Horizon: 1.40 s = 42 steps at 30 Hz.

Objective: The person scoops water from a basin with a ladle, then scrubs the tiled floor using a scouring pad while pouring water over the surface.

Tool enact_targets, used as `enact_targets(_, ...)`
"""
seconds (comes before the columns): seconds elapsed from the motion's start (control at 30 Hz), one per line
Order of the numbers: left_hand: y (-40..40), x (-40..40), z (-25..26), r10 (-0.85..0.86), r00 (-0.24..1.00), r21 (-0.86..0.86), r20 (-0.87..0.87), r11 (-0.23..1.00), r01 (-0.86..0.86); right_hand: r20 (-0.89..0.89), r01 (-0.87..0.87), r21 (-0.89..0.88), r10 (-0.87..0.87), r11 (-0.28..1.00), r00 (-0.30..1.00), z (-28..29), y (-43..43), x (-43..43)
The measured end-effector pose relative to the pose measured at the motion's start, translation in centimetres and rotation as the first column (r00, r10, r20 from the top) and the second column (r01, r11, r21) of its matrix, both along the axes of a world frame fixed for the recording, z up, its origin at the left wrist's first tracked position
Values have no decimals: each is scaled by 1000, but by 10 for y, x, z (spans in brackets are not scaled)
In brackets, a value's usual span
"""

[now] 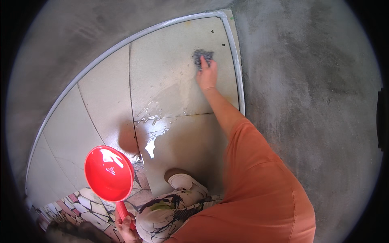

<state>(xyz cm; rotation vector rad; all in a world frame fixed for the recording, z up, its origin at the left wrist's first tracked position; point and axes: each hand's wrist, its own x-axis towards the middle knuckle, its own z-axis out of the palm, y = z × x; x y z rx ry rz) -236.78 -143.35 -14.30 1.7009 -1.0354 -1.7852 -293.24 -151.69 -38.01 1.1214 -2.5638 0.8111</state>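
My right hand presses a dark grey scouring pad or cloth onto a large pale floor tile, near the tile's upper right part; the hand and pad are slightly blurred. Two small dark spots lie on the tile above the pad. My left hand grips the handle of a red plastic dipper at the lower left. The dipper's bowl faces up and holds some water with bright reflections. A shiny puddle of water lies across the tile joint between the hands.
A pale pipe or raised edging runs round the tiles. Grey cement surfaces stand beyond it, above and to the right. Irregular stone paving lies at lower left. My shoe stands on the tile at bottom centre.
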Motion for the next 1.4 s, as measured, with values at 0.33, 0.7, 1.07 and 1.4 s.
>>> enact_targets(0.33, -13, -8, 4, 77, 997, 187, 19, 979, -79, 258, -118, -262, 187, 958, 948, 8, -25, -80)
enact_targets(0.7, -4, -19, 12, 284, 950, 150, 133, 941, -302, -31, -80, 190, 87, 978, 996, -20, -110, -150)
enact_targets(1.07, 13, 16, 13, 352, 932, 216, 88, 907, -363, 350, -523, -179, 551, 833, 757, 33, -105, 83)
enact_targets(1.4, 34, 35, 2, 471, 881, 117, -46, 879, -463, 58, -465, 164, 462, 870, 885, -3, -178, 91)
